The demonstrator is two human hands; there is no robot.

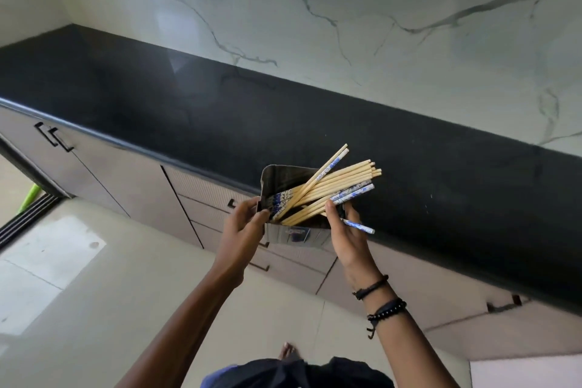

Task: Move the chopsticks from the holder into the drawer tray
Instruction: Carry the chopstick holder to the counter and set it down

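At about nine o'clock in the view, two black cabinet handles (55,136) sit on the pale cabinet fronts under the edge of the black countertop (195,104), which runs from there down toward four o'clock below the veined marble wall (346,9). Near the centre, the left hand (242,225) pinches the left wall of the shiny metal holder (285,178), thumb and fingertips closed on its rim. The holder is held in the air in front of the counter edge, tilted, with the chopsticks (333,181) lying inside it and fanning out past its rim toward two o'clock, some plain wood, some with blue and white patterned ends. The right hand (348,236) grips the holder's right side, thumb pressed against the sticks; one patterned chopstick (359,227) pokes out past its fingers toward four o'clock. Dark bracelets (379,299) circle that wrist.
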